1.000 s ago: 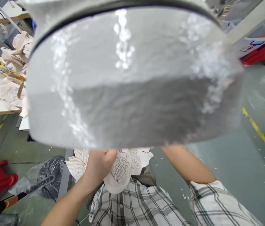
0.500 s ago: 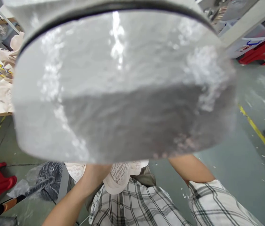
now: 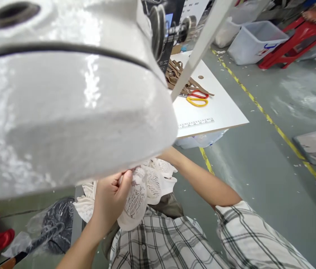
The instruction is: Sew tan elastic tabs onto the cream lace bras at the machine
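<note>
1. lace fabric (image 3: 137, 196), pale cream w/ rounded, scalloped edges, hangs bunched in front of the person's plaid shirt (image 3: 158, 239), just below the lower rim of a big machine head (image 3: 76, 123); its top part slips out of sight behind that rim.
2. l hand (image 3: 114, 196) is gripping the lace fabric, thumb laid along the near side, fingers curled in, pinching it close to the rim. more pale cloth, folded in ridges, shows l of the wrist.
3. r forearm (image 3: 202, 177) is bare below a sleeve ending nr the elbow + reaches in toward the cloth from the other side. r hand itself is hidden behind the machine head, so can't tell if it's open or gripping.
4. machine head is whitish + v. shiny, w/ a dark curved seam across it + a dark round hole up top. metal wheel (image 3: 158, 31) sits at its far r end.
5. white tabletop (image 3: 225, 116) is beyond the r arm: tangle of brown straps (image 3: 180, 76), scissors (image 3: 197, 101) w/ 1 red + 1 yellow loop touching them, ruler (image 3: 197, 122) nr the front edge. pale post (image 3: 199, 48) slants up in front.
6. farther off, upper r: clear bin (image 3: 254, 45) just beside a red stool (image 3: 295, 41), both on the grey floor, yellow tape (image 3: 270, 119) running past, scraps scattered abt.
7. lower l: dark bundle (image 3: 59, 220) in clear plastic, on the floor.
</note>
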Motion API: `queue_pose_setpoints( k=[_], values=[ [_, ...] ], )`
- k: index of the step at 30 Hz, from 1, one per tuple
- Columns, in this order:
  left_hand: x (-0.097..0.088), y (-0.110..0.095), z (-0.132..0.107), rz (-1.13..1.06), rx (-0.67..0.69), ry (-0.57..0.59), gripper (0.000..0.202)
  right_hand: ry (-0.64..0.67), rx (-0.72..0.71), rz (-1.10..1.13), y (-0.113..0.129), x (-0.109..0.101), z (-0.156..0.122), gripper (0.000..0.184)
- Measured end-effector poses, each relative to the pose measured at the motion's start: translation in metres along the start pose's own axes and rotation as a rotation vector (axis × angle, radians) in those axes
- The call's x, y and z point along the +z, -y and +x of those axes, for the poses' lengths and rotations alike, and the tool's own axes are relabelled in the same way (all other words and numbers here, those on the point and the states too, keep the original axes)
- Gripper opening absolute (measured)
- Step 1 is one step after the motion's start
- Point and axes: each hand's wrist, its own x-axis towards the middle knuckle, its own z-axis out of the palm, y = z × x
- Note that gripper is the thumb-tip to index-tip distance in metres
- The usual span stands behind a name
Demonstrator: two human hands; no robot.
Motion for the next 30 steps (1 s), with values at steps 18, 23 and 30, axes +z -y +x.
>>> queue_pose_setpoints(
  k=[18, 23, 30],
  values=[
    [0.001, 0.024, -0.009, 0.227, 0.117, -0.192, 0.024, -0.066, 0.022, 0.023, -0.004, 0.01, 0.002, 0.005],
    [0.002, 0.032, -0.009, 0.213, 0.093, -0.261, 0.023, -0.07, 0.008, 0.027, -0.006, 0.013, 0.003, 0.009],
    [0.001, 0.037, -0.009, 0.18, 0.073, -0.301, 0.023, -0.092, 0.013, -0.013, -0.006, 0.015, 0.004, 0.004]
  ],
)
